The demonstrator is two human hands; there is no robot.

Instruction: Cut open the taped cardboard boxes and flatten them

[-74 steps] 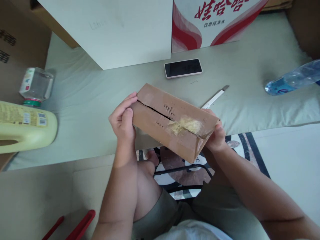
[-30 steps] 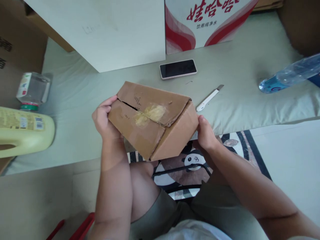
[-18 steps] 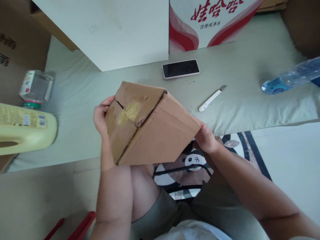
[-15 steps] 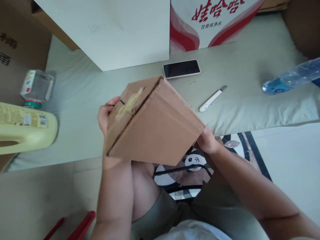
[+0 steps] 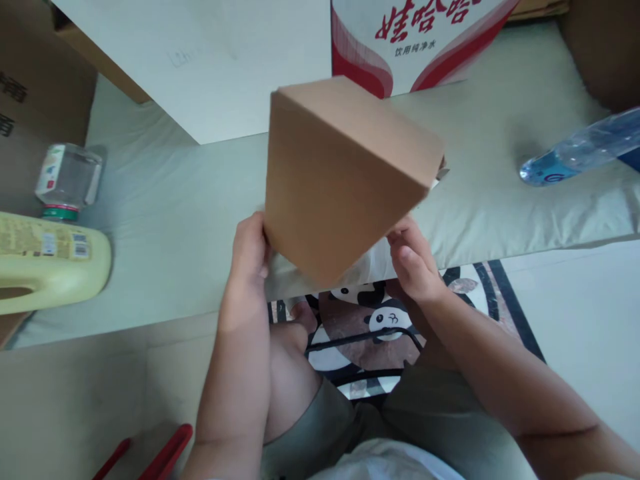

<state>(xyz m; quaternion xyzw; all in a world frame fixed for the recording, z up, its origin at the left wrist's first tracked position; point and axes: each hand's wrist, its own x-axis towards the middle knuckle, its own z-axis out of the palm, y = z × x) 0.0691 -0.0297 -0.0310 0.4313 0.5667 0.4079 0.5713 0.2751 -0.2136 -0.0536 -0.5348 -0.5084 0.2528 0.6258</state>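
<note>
I hold a brown cardboard box (image 5: pixel 340 173) tipped up above the front edge of the pale green cushion (image 5: pixel 175 220). Plain sides face me; its taped seam is turned out of sight. My left hand (image 5: pixel 250 250) grips the box's lower left edge, fingers hidden behind it. My right hand (image 5: pixel 413 257) holds the lower right side, fingers curled under the box. Something white (image 5: pixel 367 260) shows just below the box between my hands.
A yellow jug (image 5: pixel 50 263) and a clear jar (image 5: pixel 67 180) lie at the left. A water bottle (image 5: pixel 580 157) lies at the right. A white box (image 5: pixel 200 60) and a red-and-white carton (image 5: pixel 415 37) stand behind. Red handles (image 5: pixel 160 453) lie on the floor.
I have turned the box over and lifted it, so its taped seam faces away. It now hides the phone and the white knife. My hands have shifted to its lower edges.
</note>
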